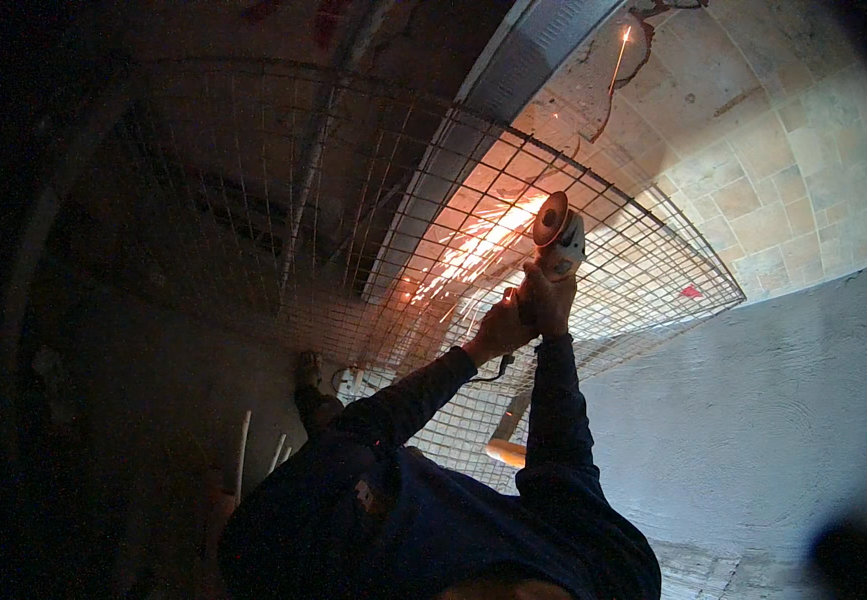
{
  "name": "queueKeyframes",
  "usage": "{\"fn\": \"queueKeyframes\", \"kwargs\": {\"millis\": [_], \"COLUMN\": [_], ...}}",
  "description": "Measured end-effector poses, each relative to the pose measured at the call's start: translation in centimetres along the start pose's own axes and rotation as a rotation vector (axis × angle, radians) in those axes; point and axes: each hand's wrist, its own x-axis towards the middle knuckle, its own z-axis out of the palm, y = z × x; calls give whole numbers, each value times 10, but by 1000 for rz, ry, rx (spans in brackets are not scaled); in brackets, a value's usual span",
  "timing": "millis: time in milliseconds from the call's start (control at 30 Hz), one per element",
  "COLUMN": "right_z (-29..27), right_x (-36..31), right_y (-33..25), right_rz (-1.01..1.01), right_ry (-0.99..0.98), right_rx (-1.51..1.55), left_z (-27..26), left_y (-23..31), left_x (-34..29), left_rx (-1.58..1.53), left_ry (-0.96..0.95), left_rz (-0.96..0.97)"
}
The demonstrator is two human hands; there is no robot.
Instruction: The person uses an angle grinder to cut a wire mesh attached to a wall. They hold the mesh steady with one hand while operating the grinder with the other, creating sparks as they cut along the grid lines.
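Observation:
Both my hands are closed around an angle grinder (565,250), held out ahead of me over a wire mesh panel (643,270). My left hand (501,328) wraps the rear of its body. My right hand (551,300) grips nearer the head. The round disc (550,218) faces left at the panel's wires, and bright orange sparks (483,245) stream from it down and to the left. Exactly which wire the disc touches is lost in the glare. A dark cord (498,368) hangs below the grinder.
A grey metal beam (498,80) runs behind the mesh. Pale tiles (773,170) lie at the far right, beside a rough grey surface (733,420). Under the panel near my right arm is an orange object (505,452). Several pale rods (243,455) stick up at the dark left.

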Motion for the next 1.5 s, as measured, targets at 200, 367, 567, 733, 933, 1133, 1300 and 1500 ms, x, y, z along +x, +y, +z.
{"fn": "queueKeyframes", "kwargs": {"millis": [200, 367, 567, 733, 933, 1133, 1300, 1500], "right_z": [2, 2, -1, 3, 0, -1, -5, 5], "right_x": [3, 0, 9, 10, 3, 8, 16, 5], "right_y": [2, 2, 31, 34, 2, 5, 18, -2], "right_rz": [-14, 104, -19, -207, -62, -67, -34, -147], "right_ry": [-91, 5, 23, 14, -40, 36, -66, 78], "right_rx": [456, 136, 38, 204, 131, 35, 101, 97], "left_z": [-2, 8, 12, 13, 7, 9, 6, 3], "left_y": [4, -15, -28, -20, -15, -16, -7, -4], "left_x": [2, 7, 7, 13, 4, 13, 10, 10], "left_rx": [-63, -368, 0, -112, -103, -195, -187, -157], "left_ry": [-21, -72, 14, 35, 6, -14, 76, -85], "left_rz": [161, 206, 124, 240, 64, 134, 224, 137]}}
